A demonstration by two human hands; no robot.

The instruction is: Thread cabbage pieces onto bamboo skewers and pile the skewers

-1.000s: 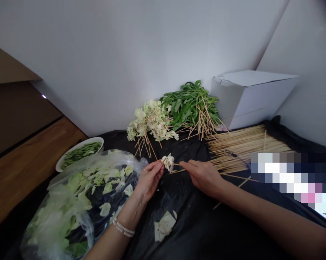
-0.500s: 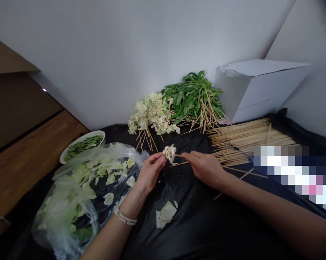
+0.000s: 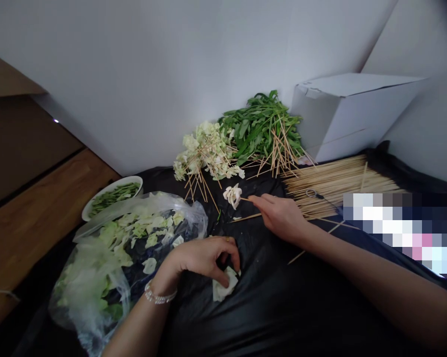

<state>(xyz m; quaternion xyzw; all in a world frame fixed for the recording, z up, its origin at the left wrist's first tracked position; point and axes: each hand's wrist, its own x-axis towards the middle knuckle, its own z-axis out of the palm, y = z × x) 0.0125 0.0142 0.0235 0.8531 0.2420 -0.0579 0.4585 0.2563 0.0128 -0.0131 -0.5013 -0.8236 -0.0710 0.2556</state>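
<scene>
My right hand (image 3: pixel 279 213) is closed around a bamboo skewer (image 3: pixel 245 199), with its tip end pointing left. Pale cabbage pieces (image 3: pixel 232 196) are bunched on that end, above the black plastic sheet. Lower down, my left hand (image 3: pixel 214 258) reaches over a loose cabbage leaf (image 3: pixel 224 285) lying on the sheet. Its thumb touches the leaf and its curled fingers are at the far edge, with a gap between thumb and fingers. A beaded bracelet circles the left wrist.
A clear plastic bag (image 3: pixel 85 282) with torn cabbage lies left, beside a white bowl (image 3: pixel 141 184) of cut green vegetables. Behind are skewered cabbage (image 3: pixel 204 144) and skewered leafy greens (image 3: pixel 260 124). Loose skewers (image 3: pixel 331 181) and a white box (image 3: pixel 368 119) are at right.
My left hand has let go of the skewered cabbage and moved down to the loose leaf. My right hand still holds the skewer in nearly the same place.
</scene>
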